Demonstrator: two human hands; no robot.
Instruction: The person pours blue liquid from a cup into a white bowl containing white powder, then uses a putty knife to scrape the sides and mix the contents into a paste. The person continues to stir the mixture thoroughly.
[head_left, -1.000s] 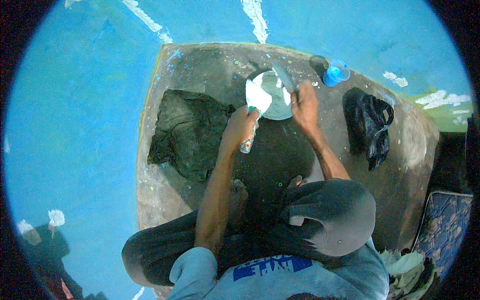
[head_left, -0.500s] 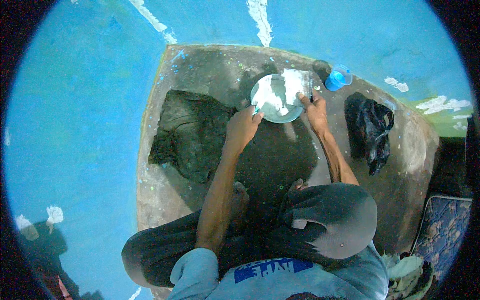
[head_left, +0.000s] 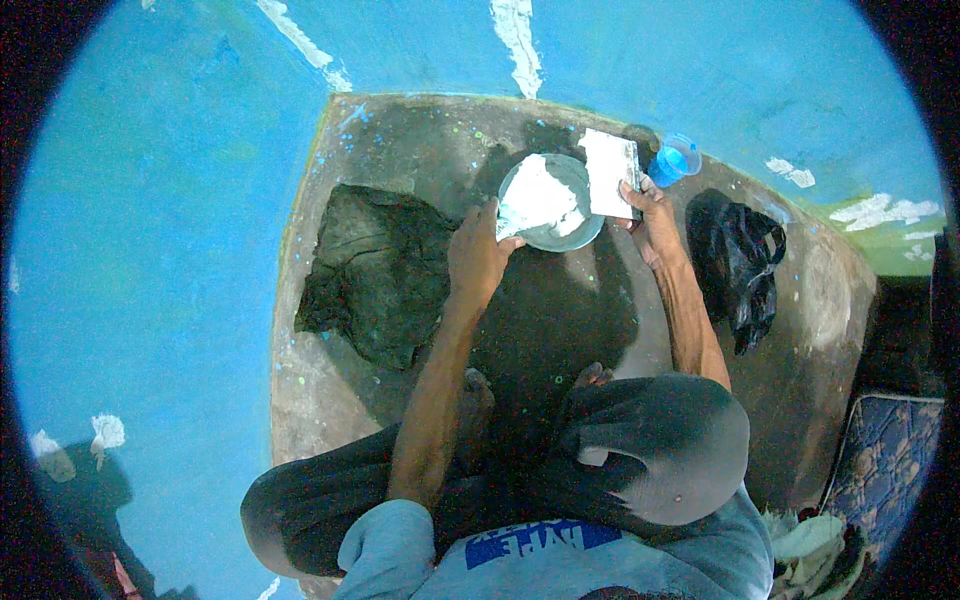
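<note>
My left hand (head_left: 477,250) is closed on the near-left rim of a shallow round bowl (head_left: 577,238). Inside the bowl lies a thick mass of white paste (head_left: 540,197), heaped toward its left and middle. My right hand (head_left: 654,222) grips a flat rectangular scraper (head_left: 609,172), thumb on top and fingers underneath. White paste coats the scraper's upper face. It is held at the bowl's right side, close to the rim. The fingers of my left hand are mostly hidden behind the hand and rim.
A blue translucent cup (head_left: 676,158) stands just beyond my right hand, near the blue wall (head_left: 170,250) with white patches. Dark crumpled cloth (head_left: 380,270) lies on the floor at left, a black plastic bag (head_left: 752,265) at right. A patterned mattress (head_left: 885,470) is at far right.
My right hand has drawn the scraper rightward from over the bowl to its right edge. The white paste now looks gathered into a bigger mass. My left hand stays at the rim.
</note>
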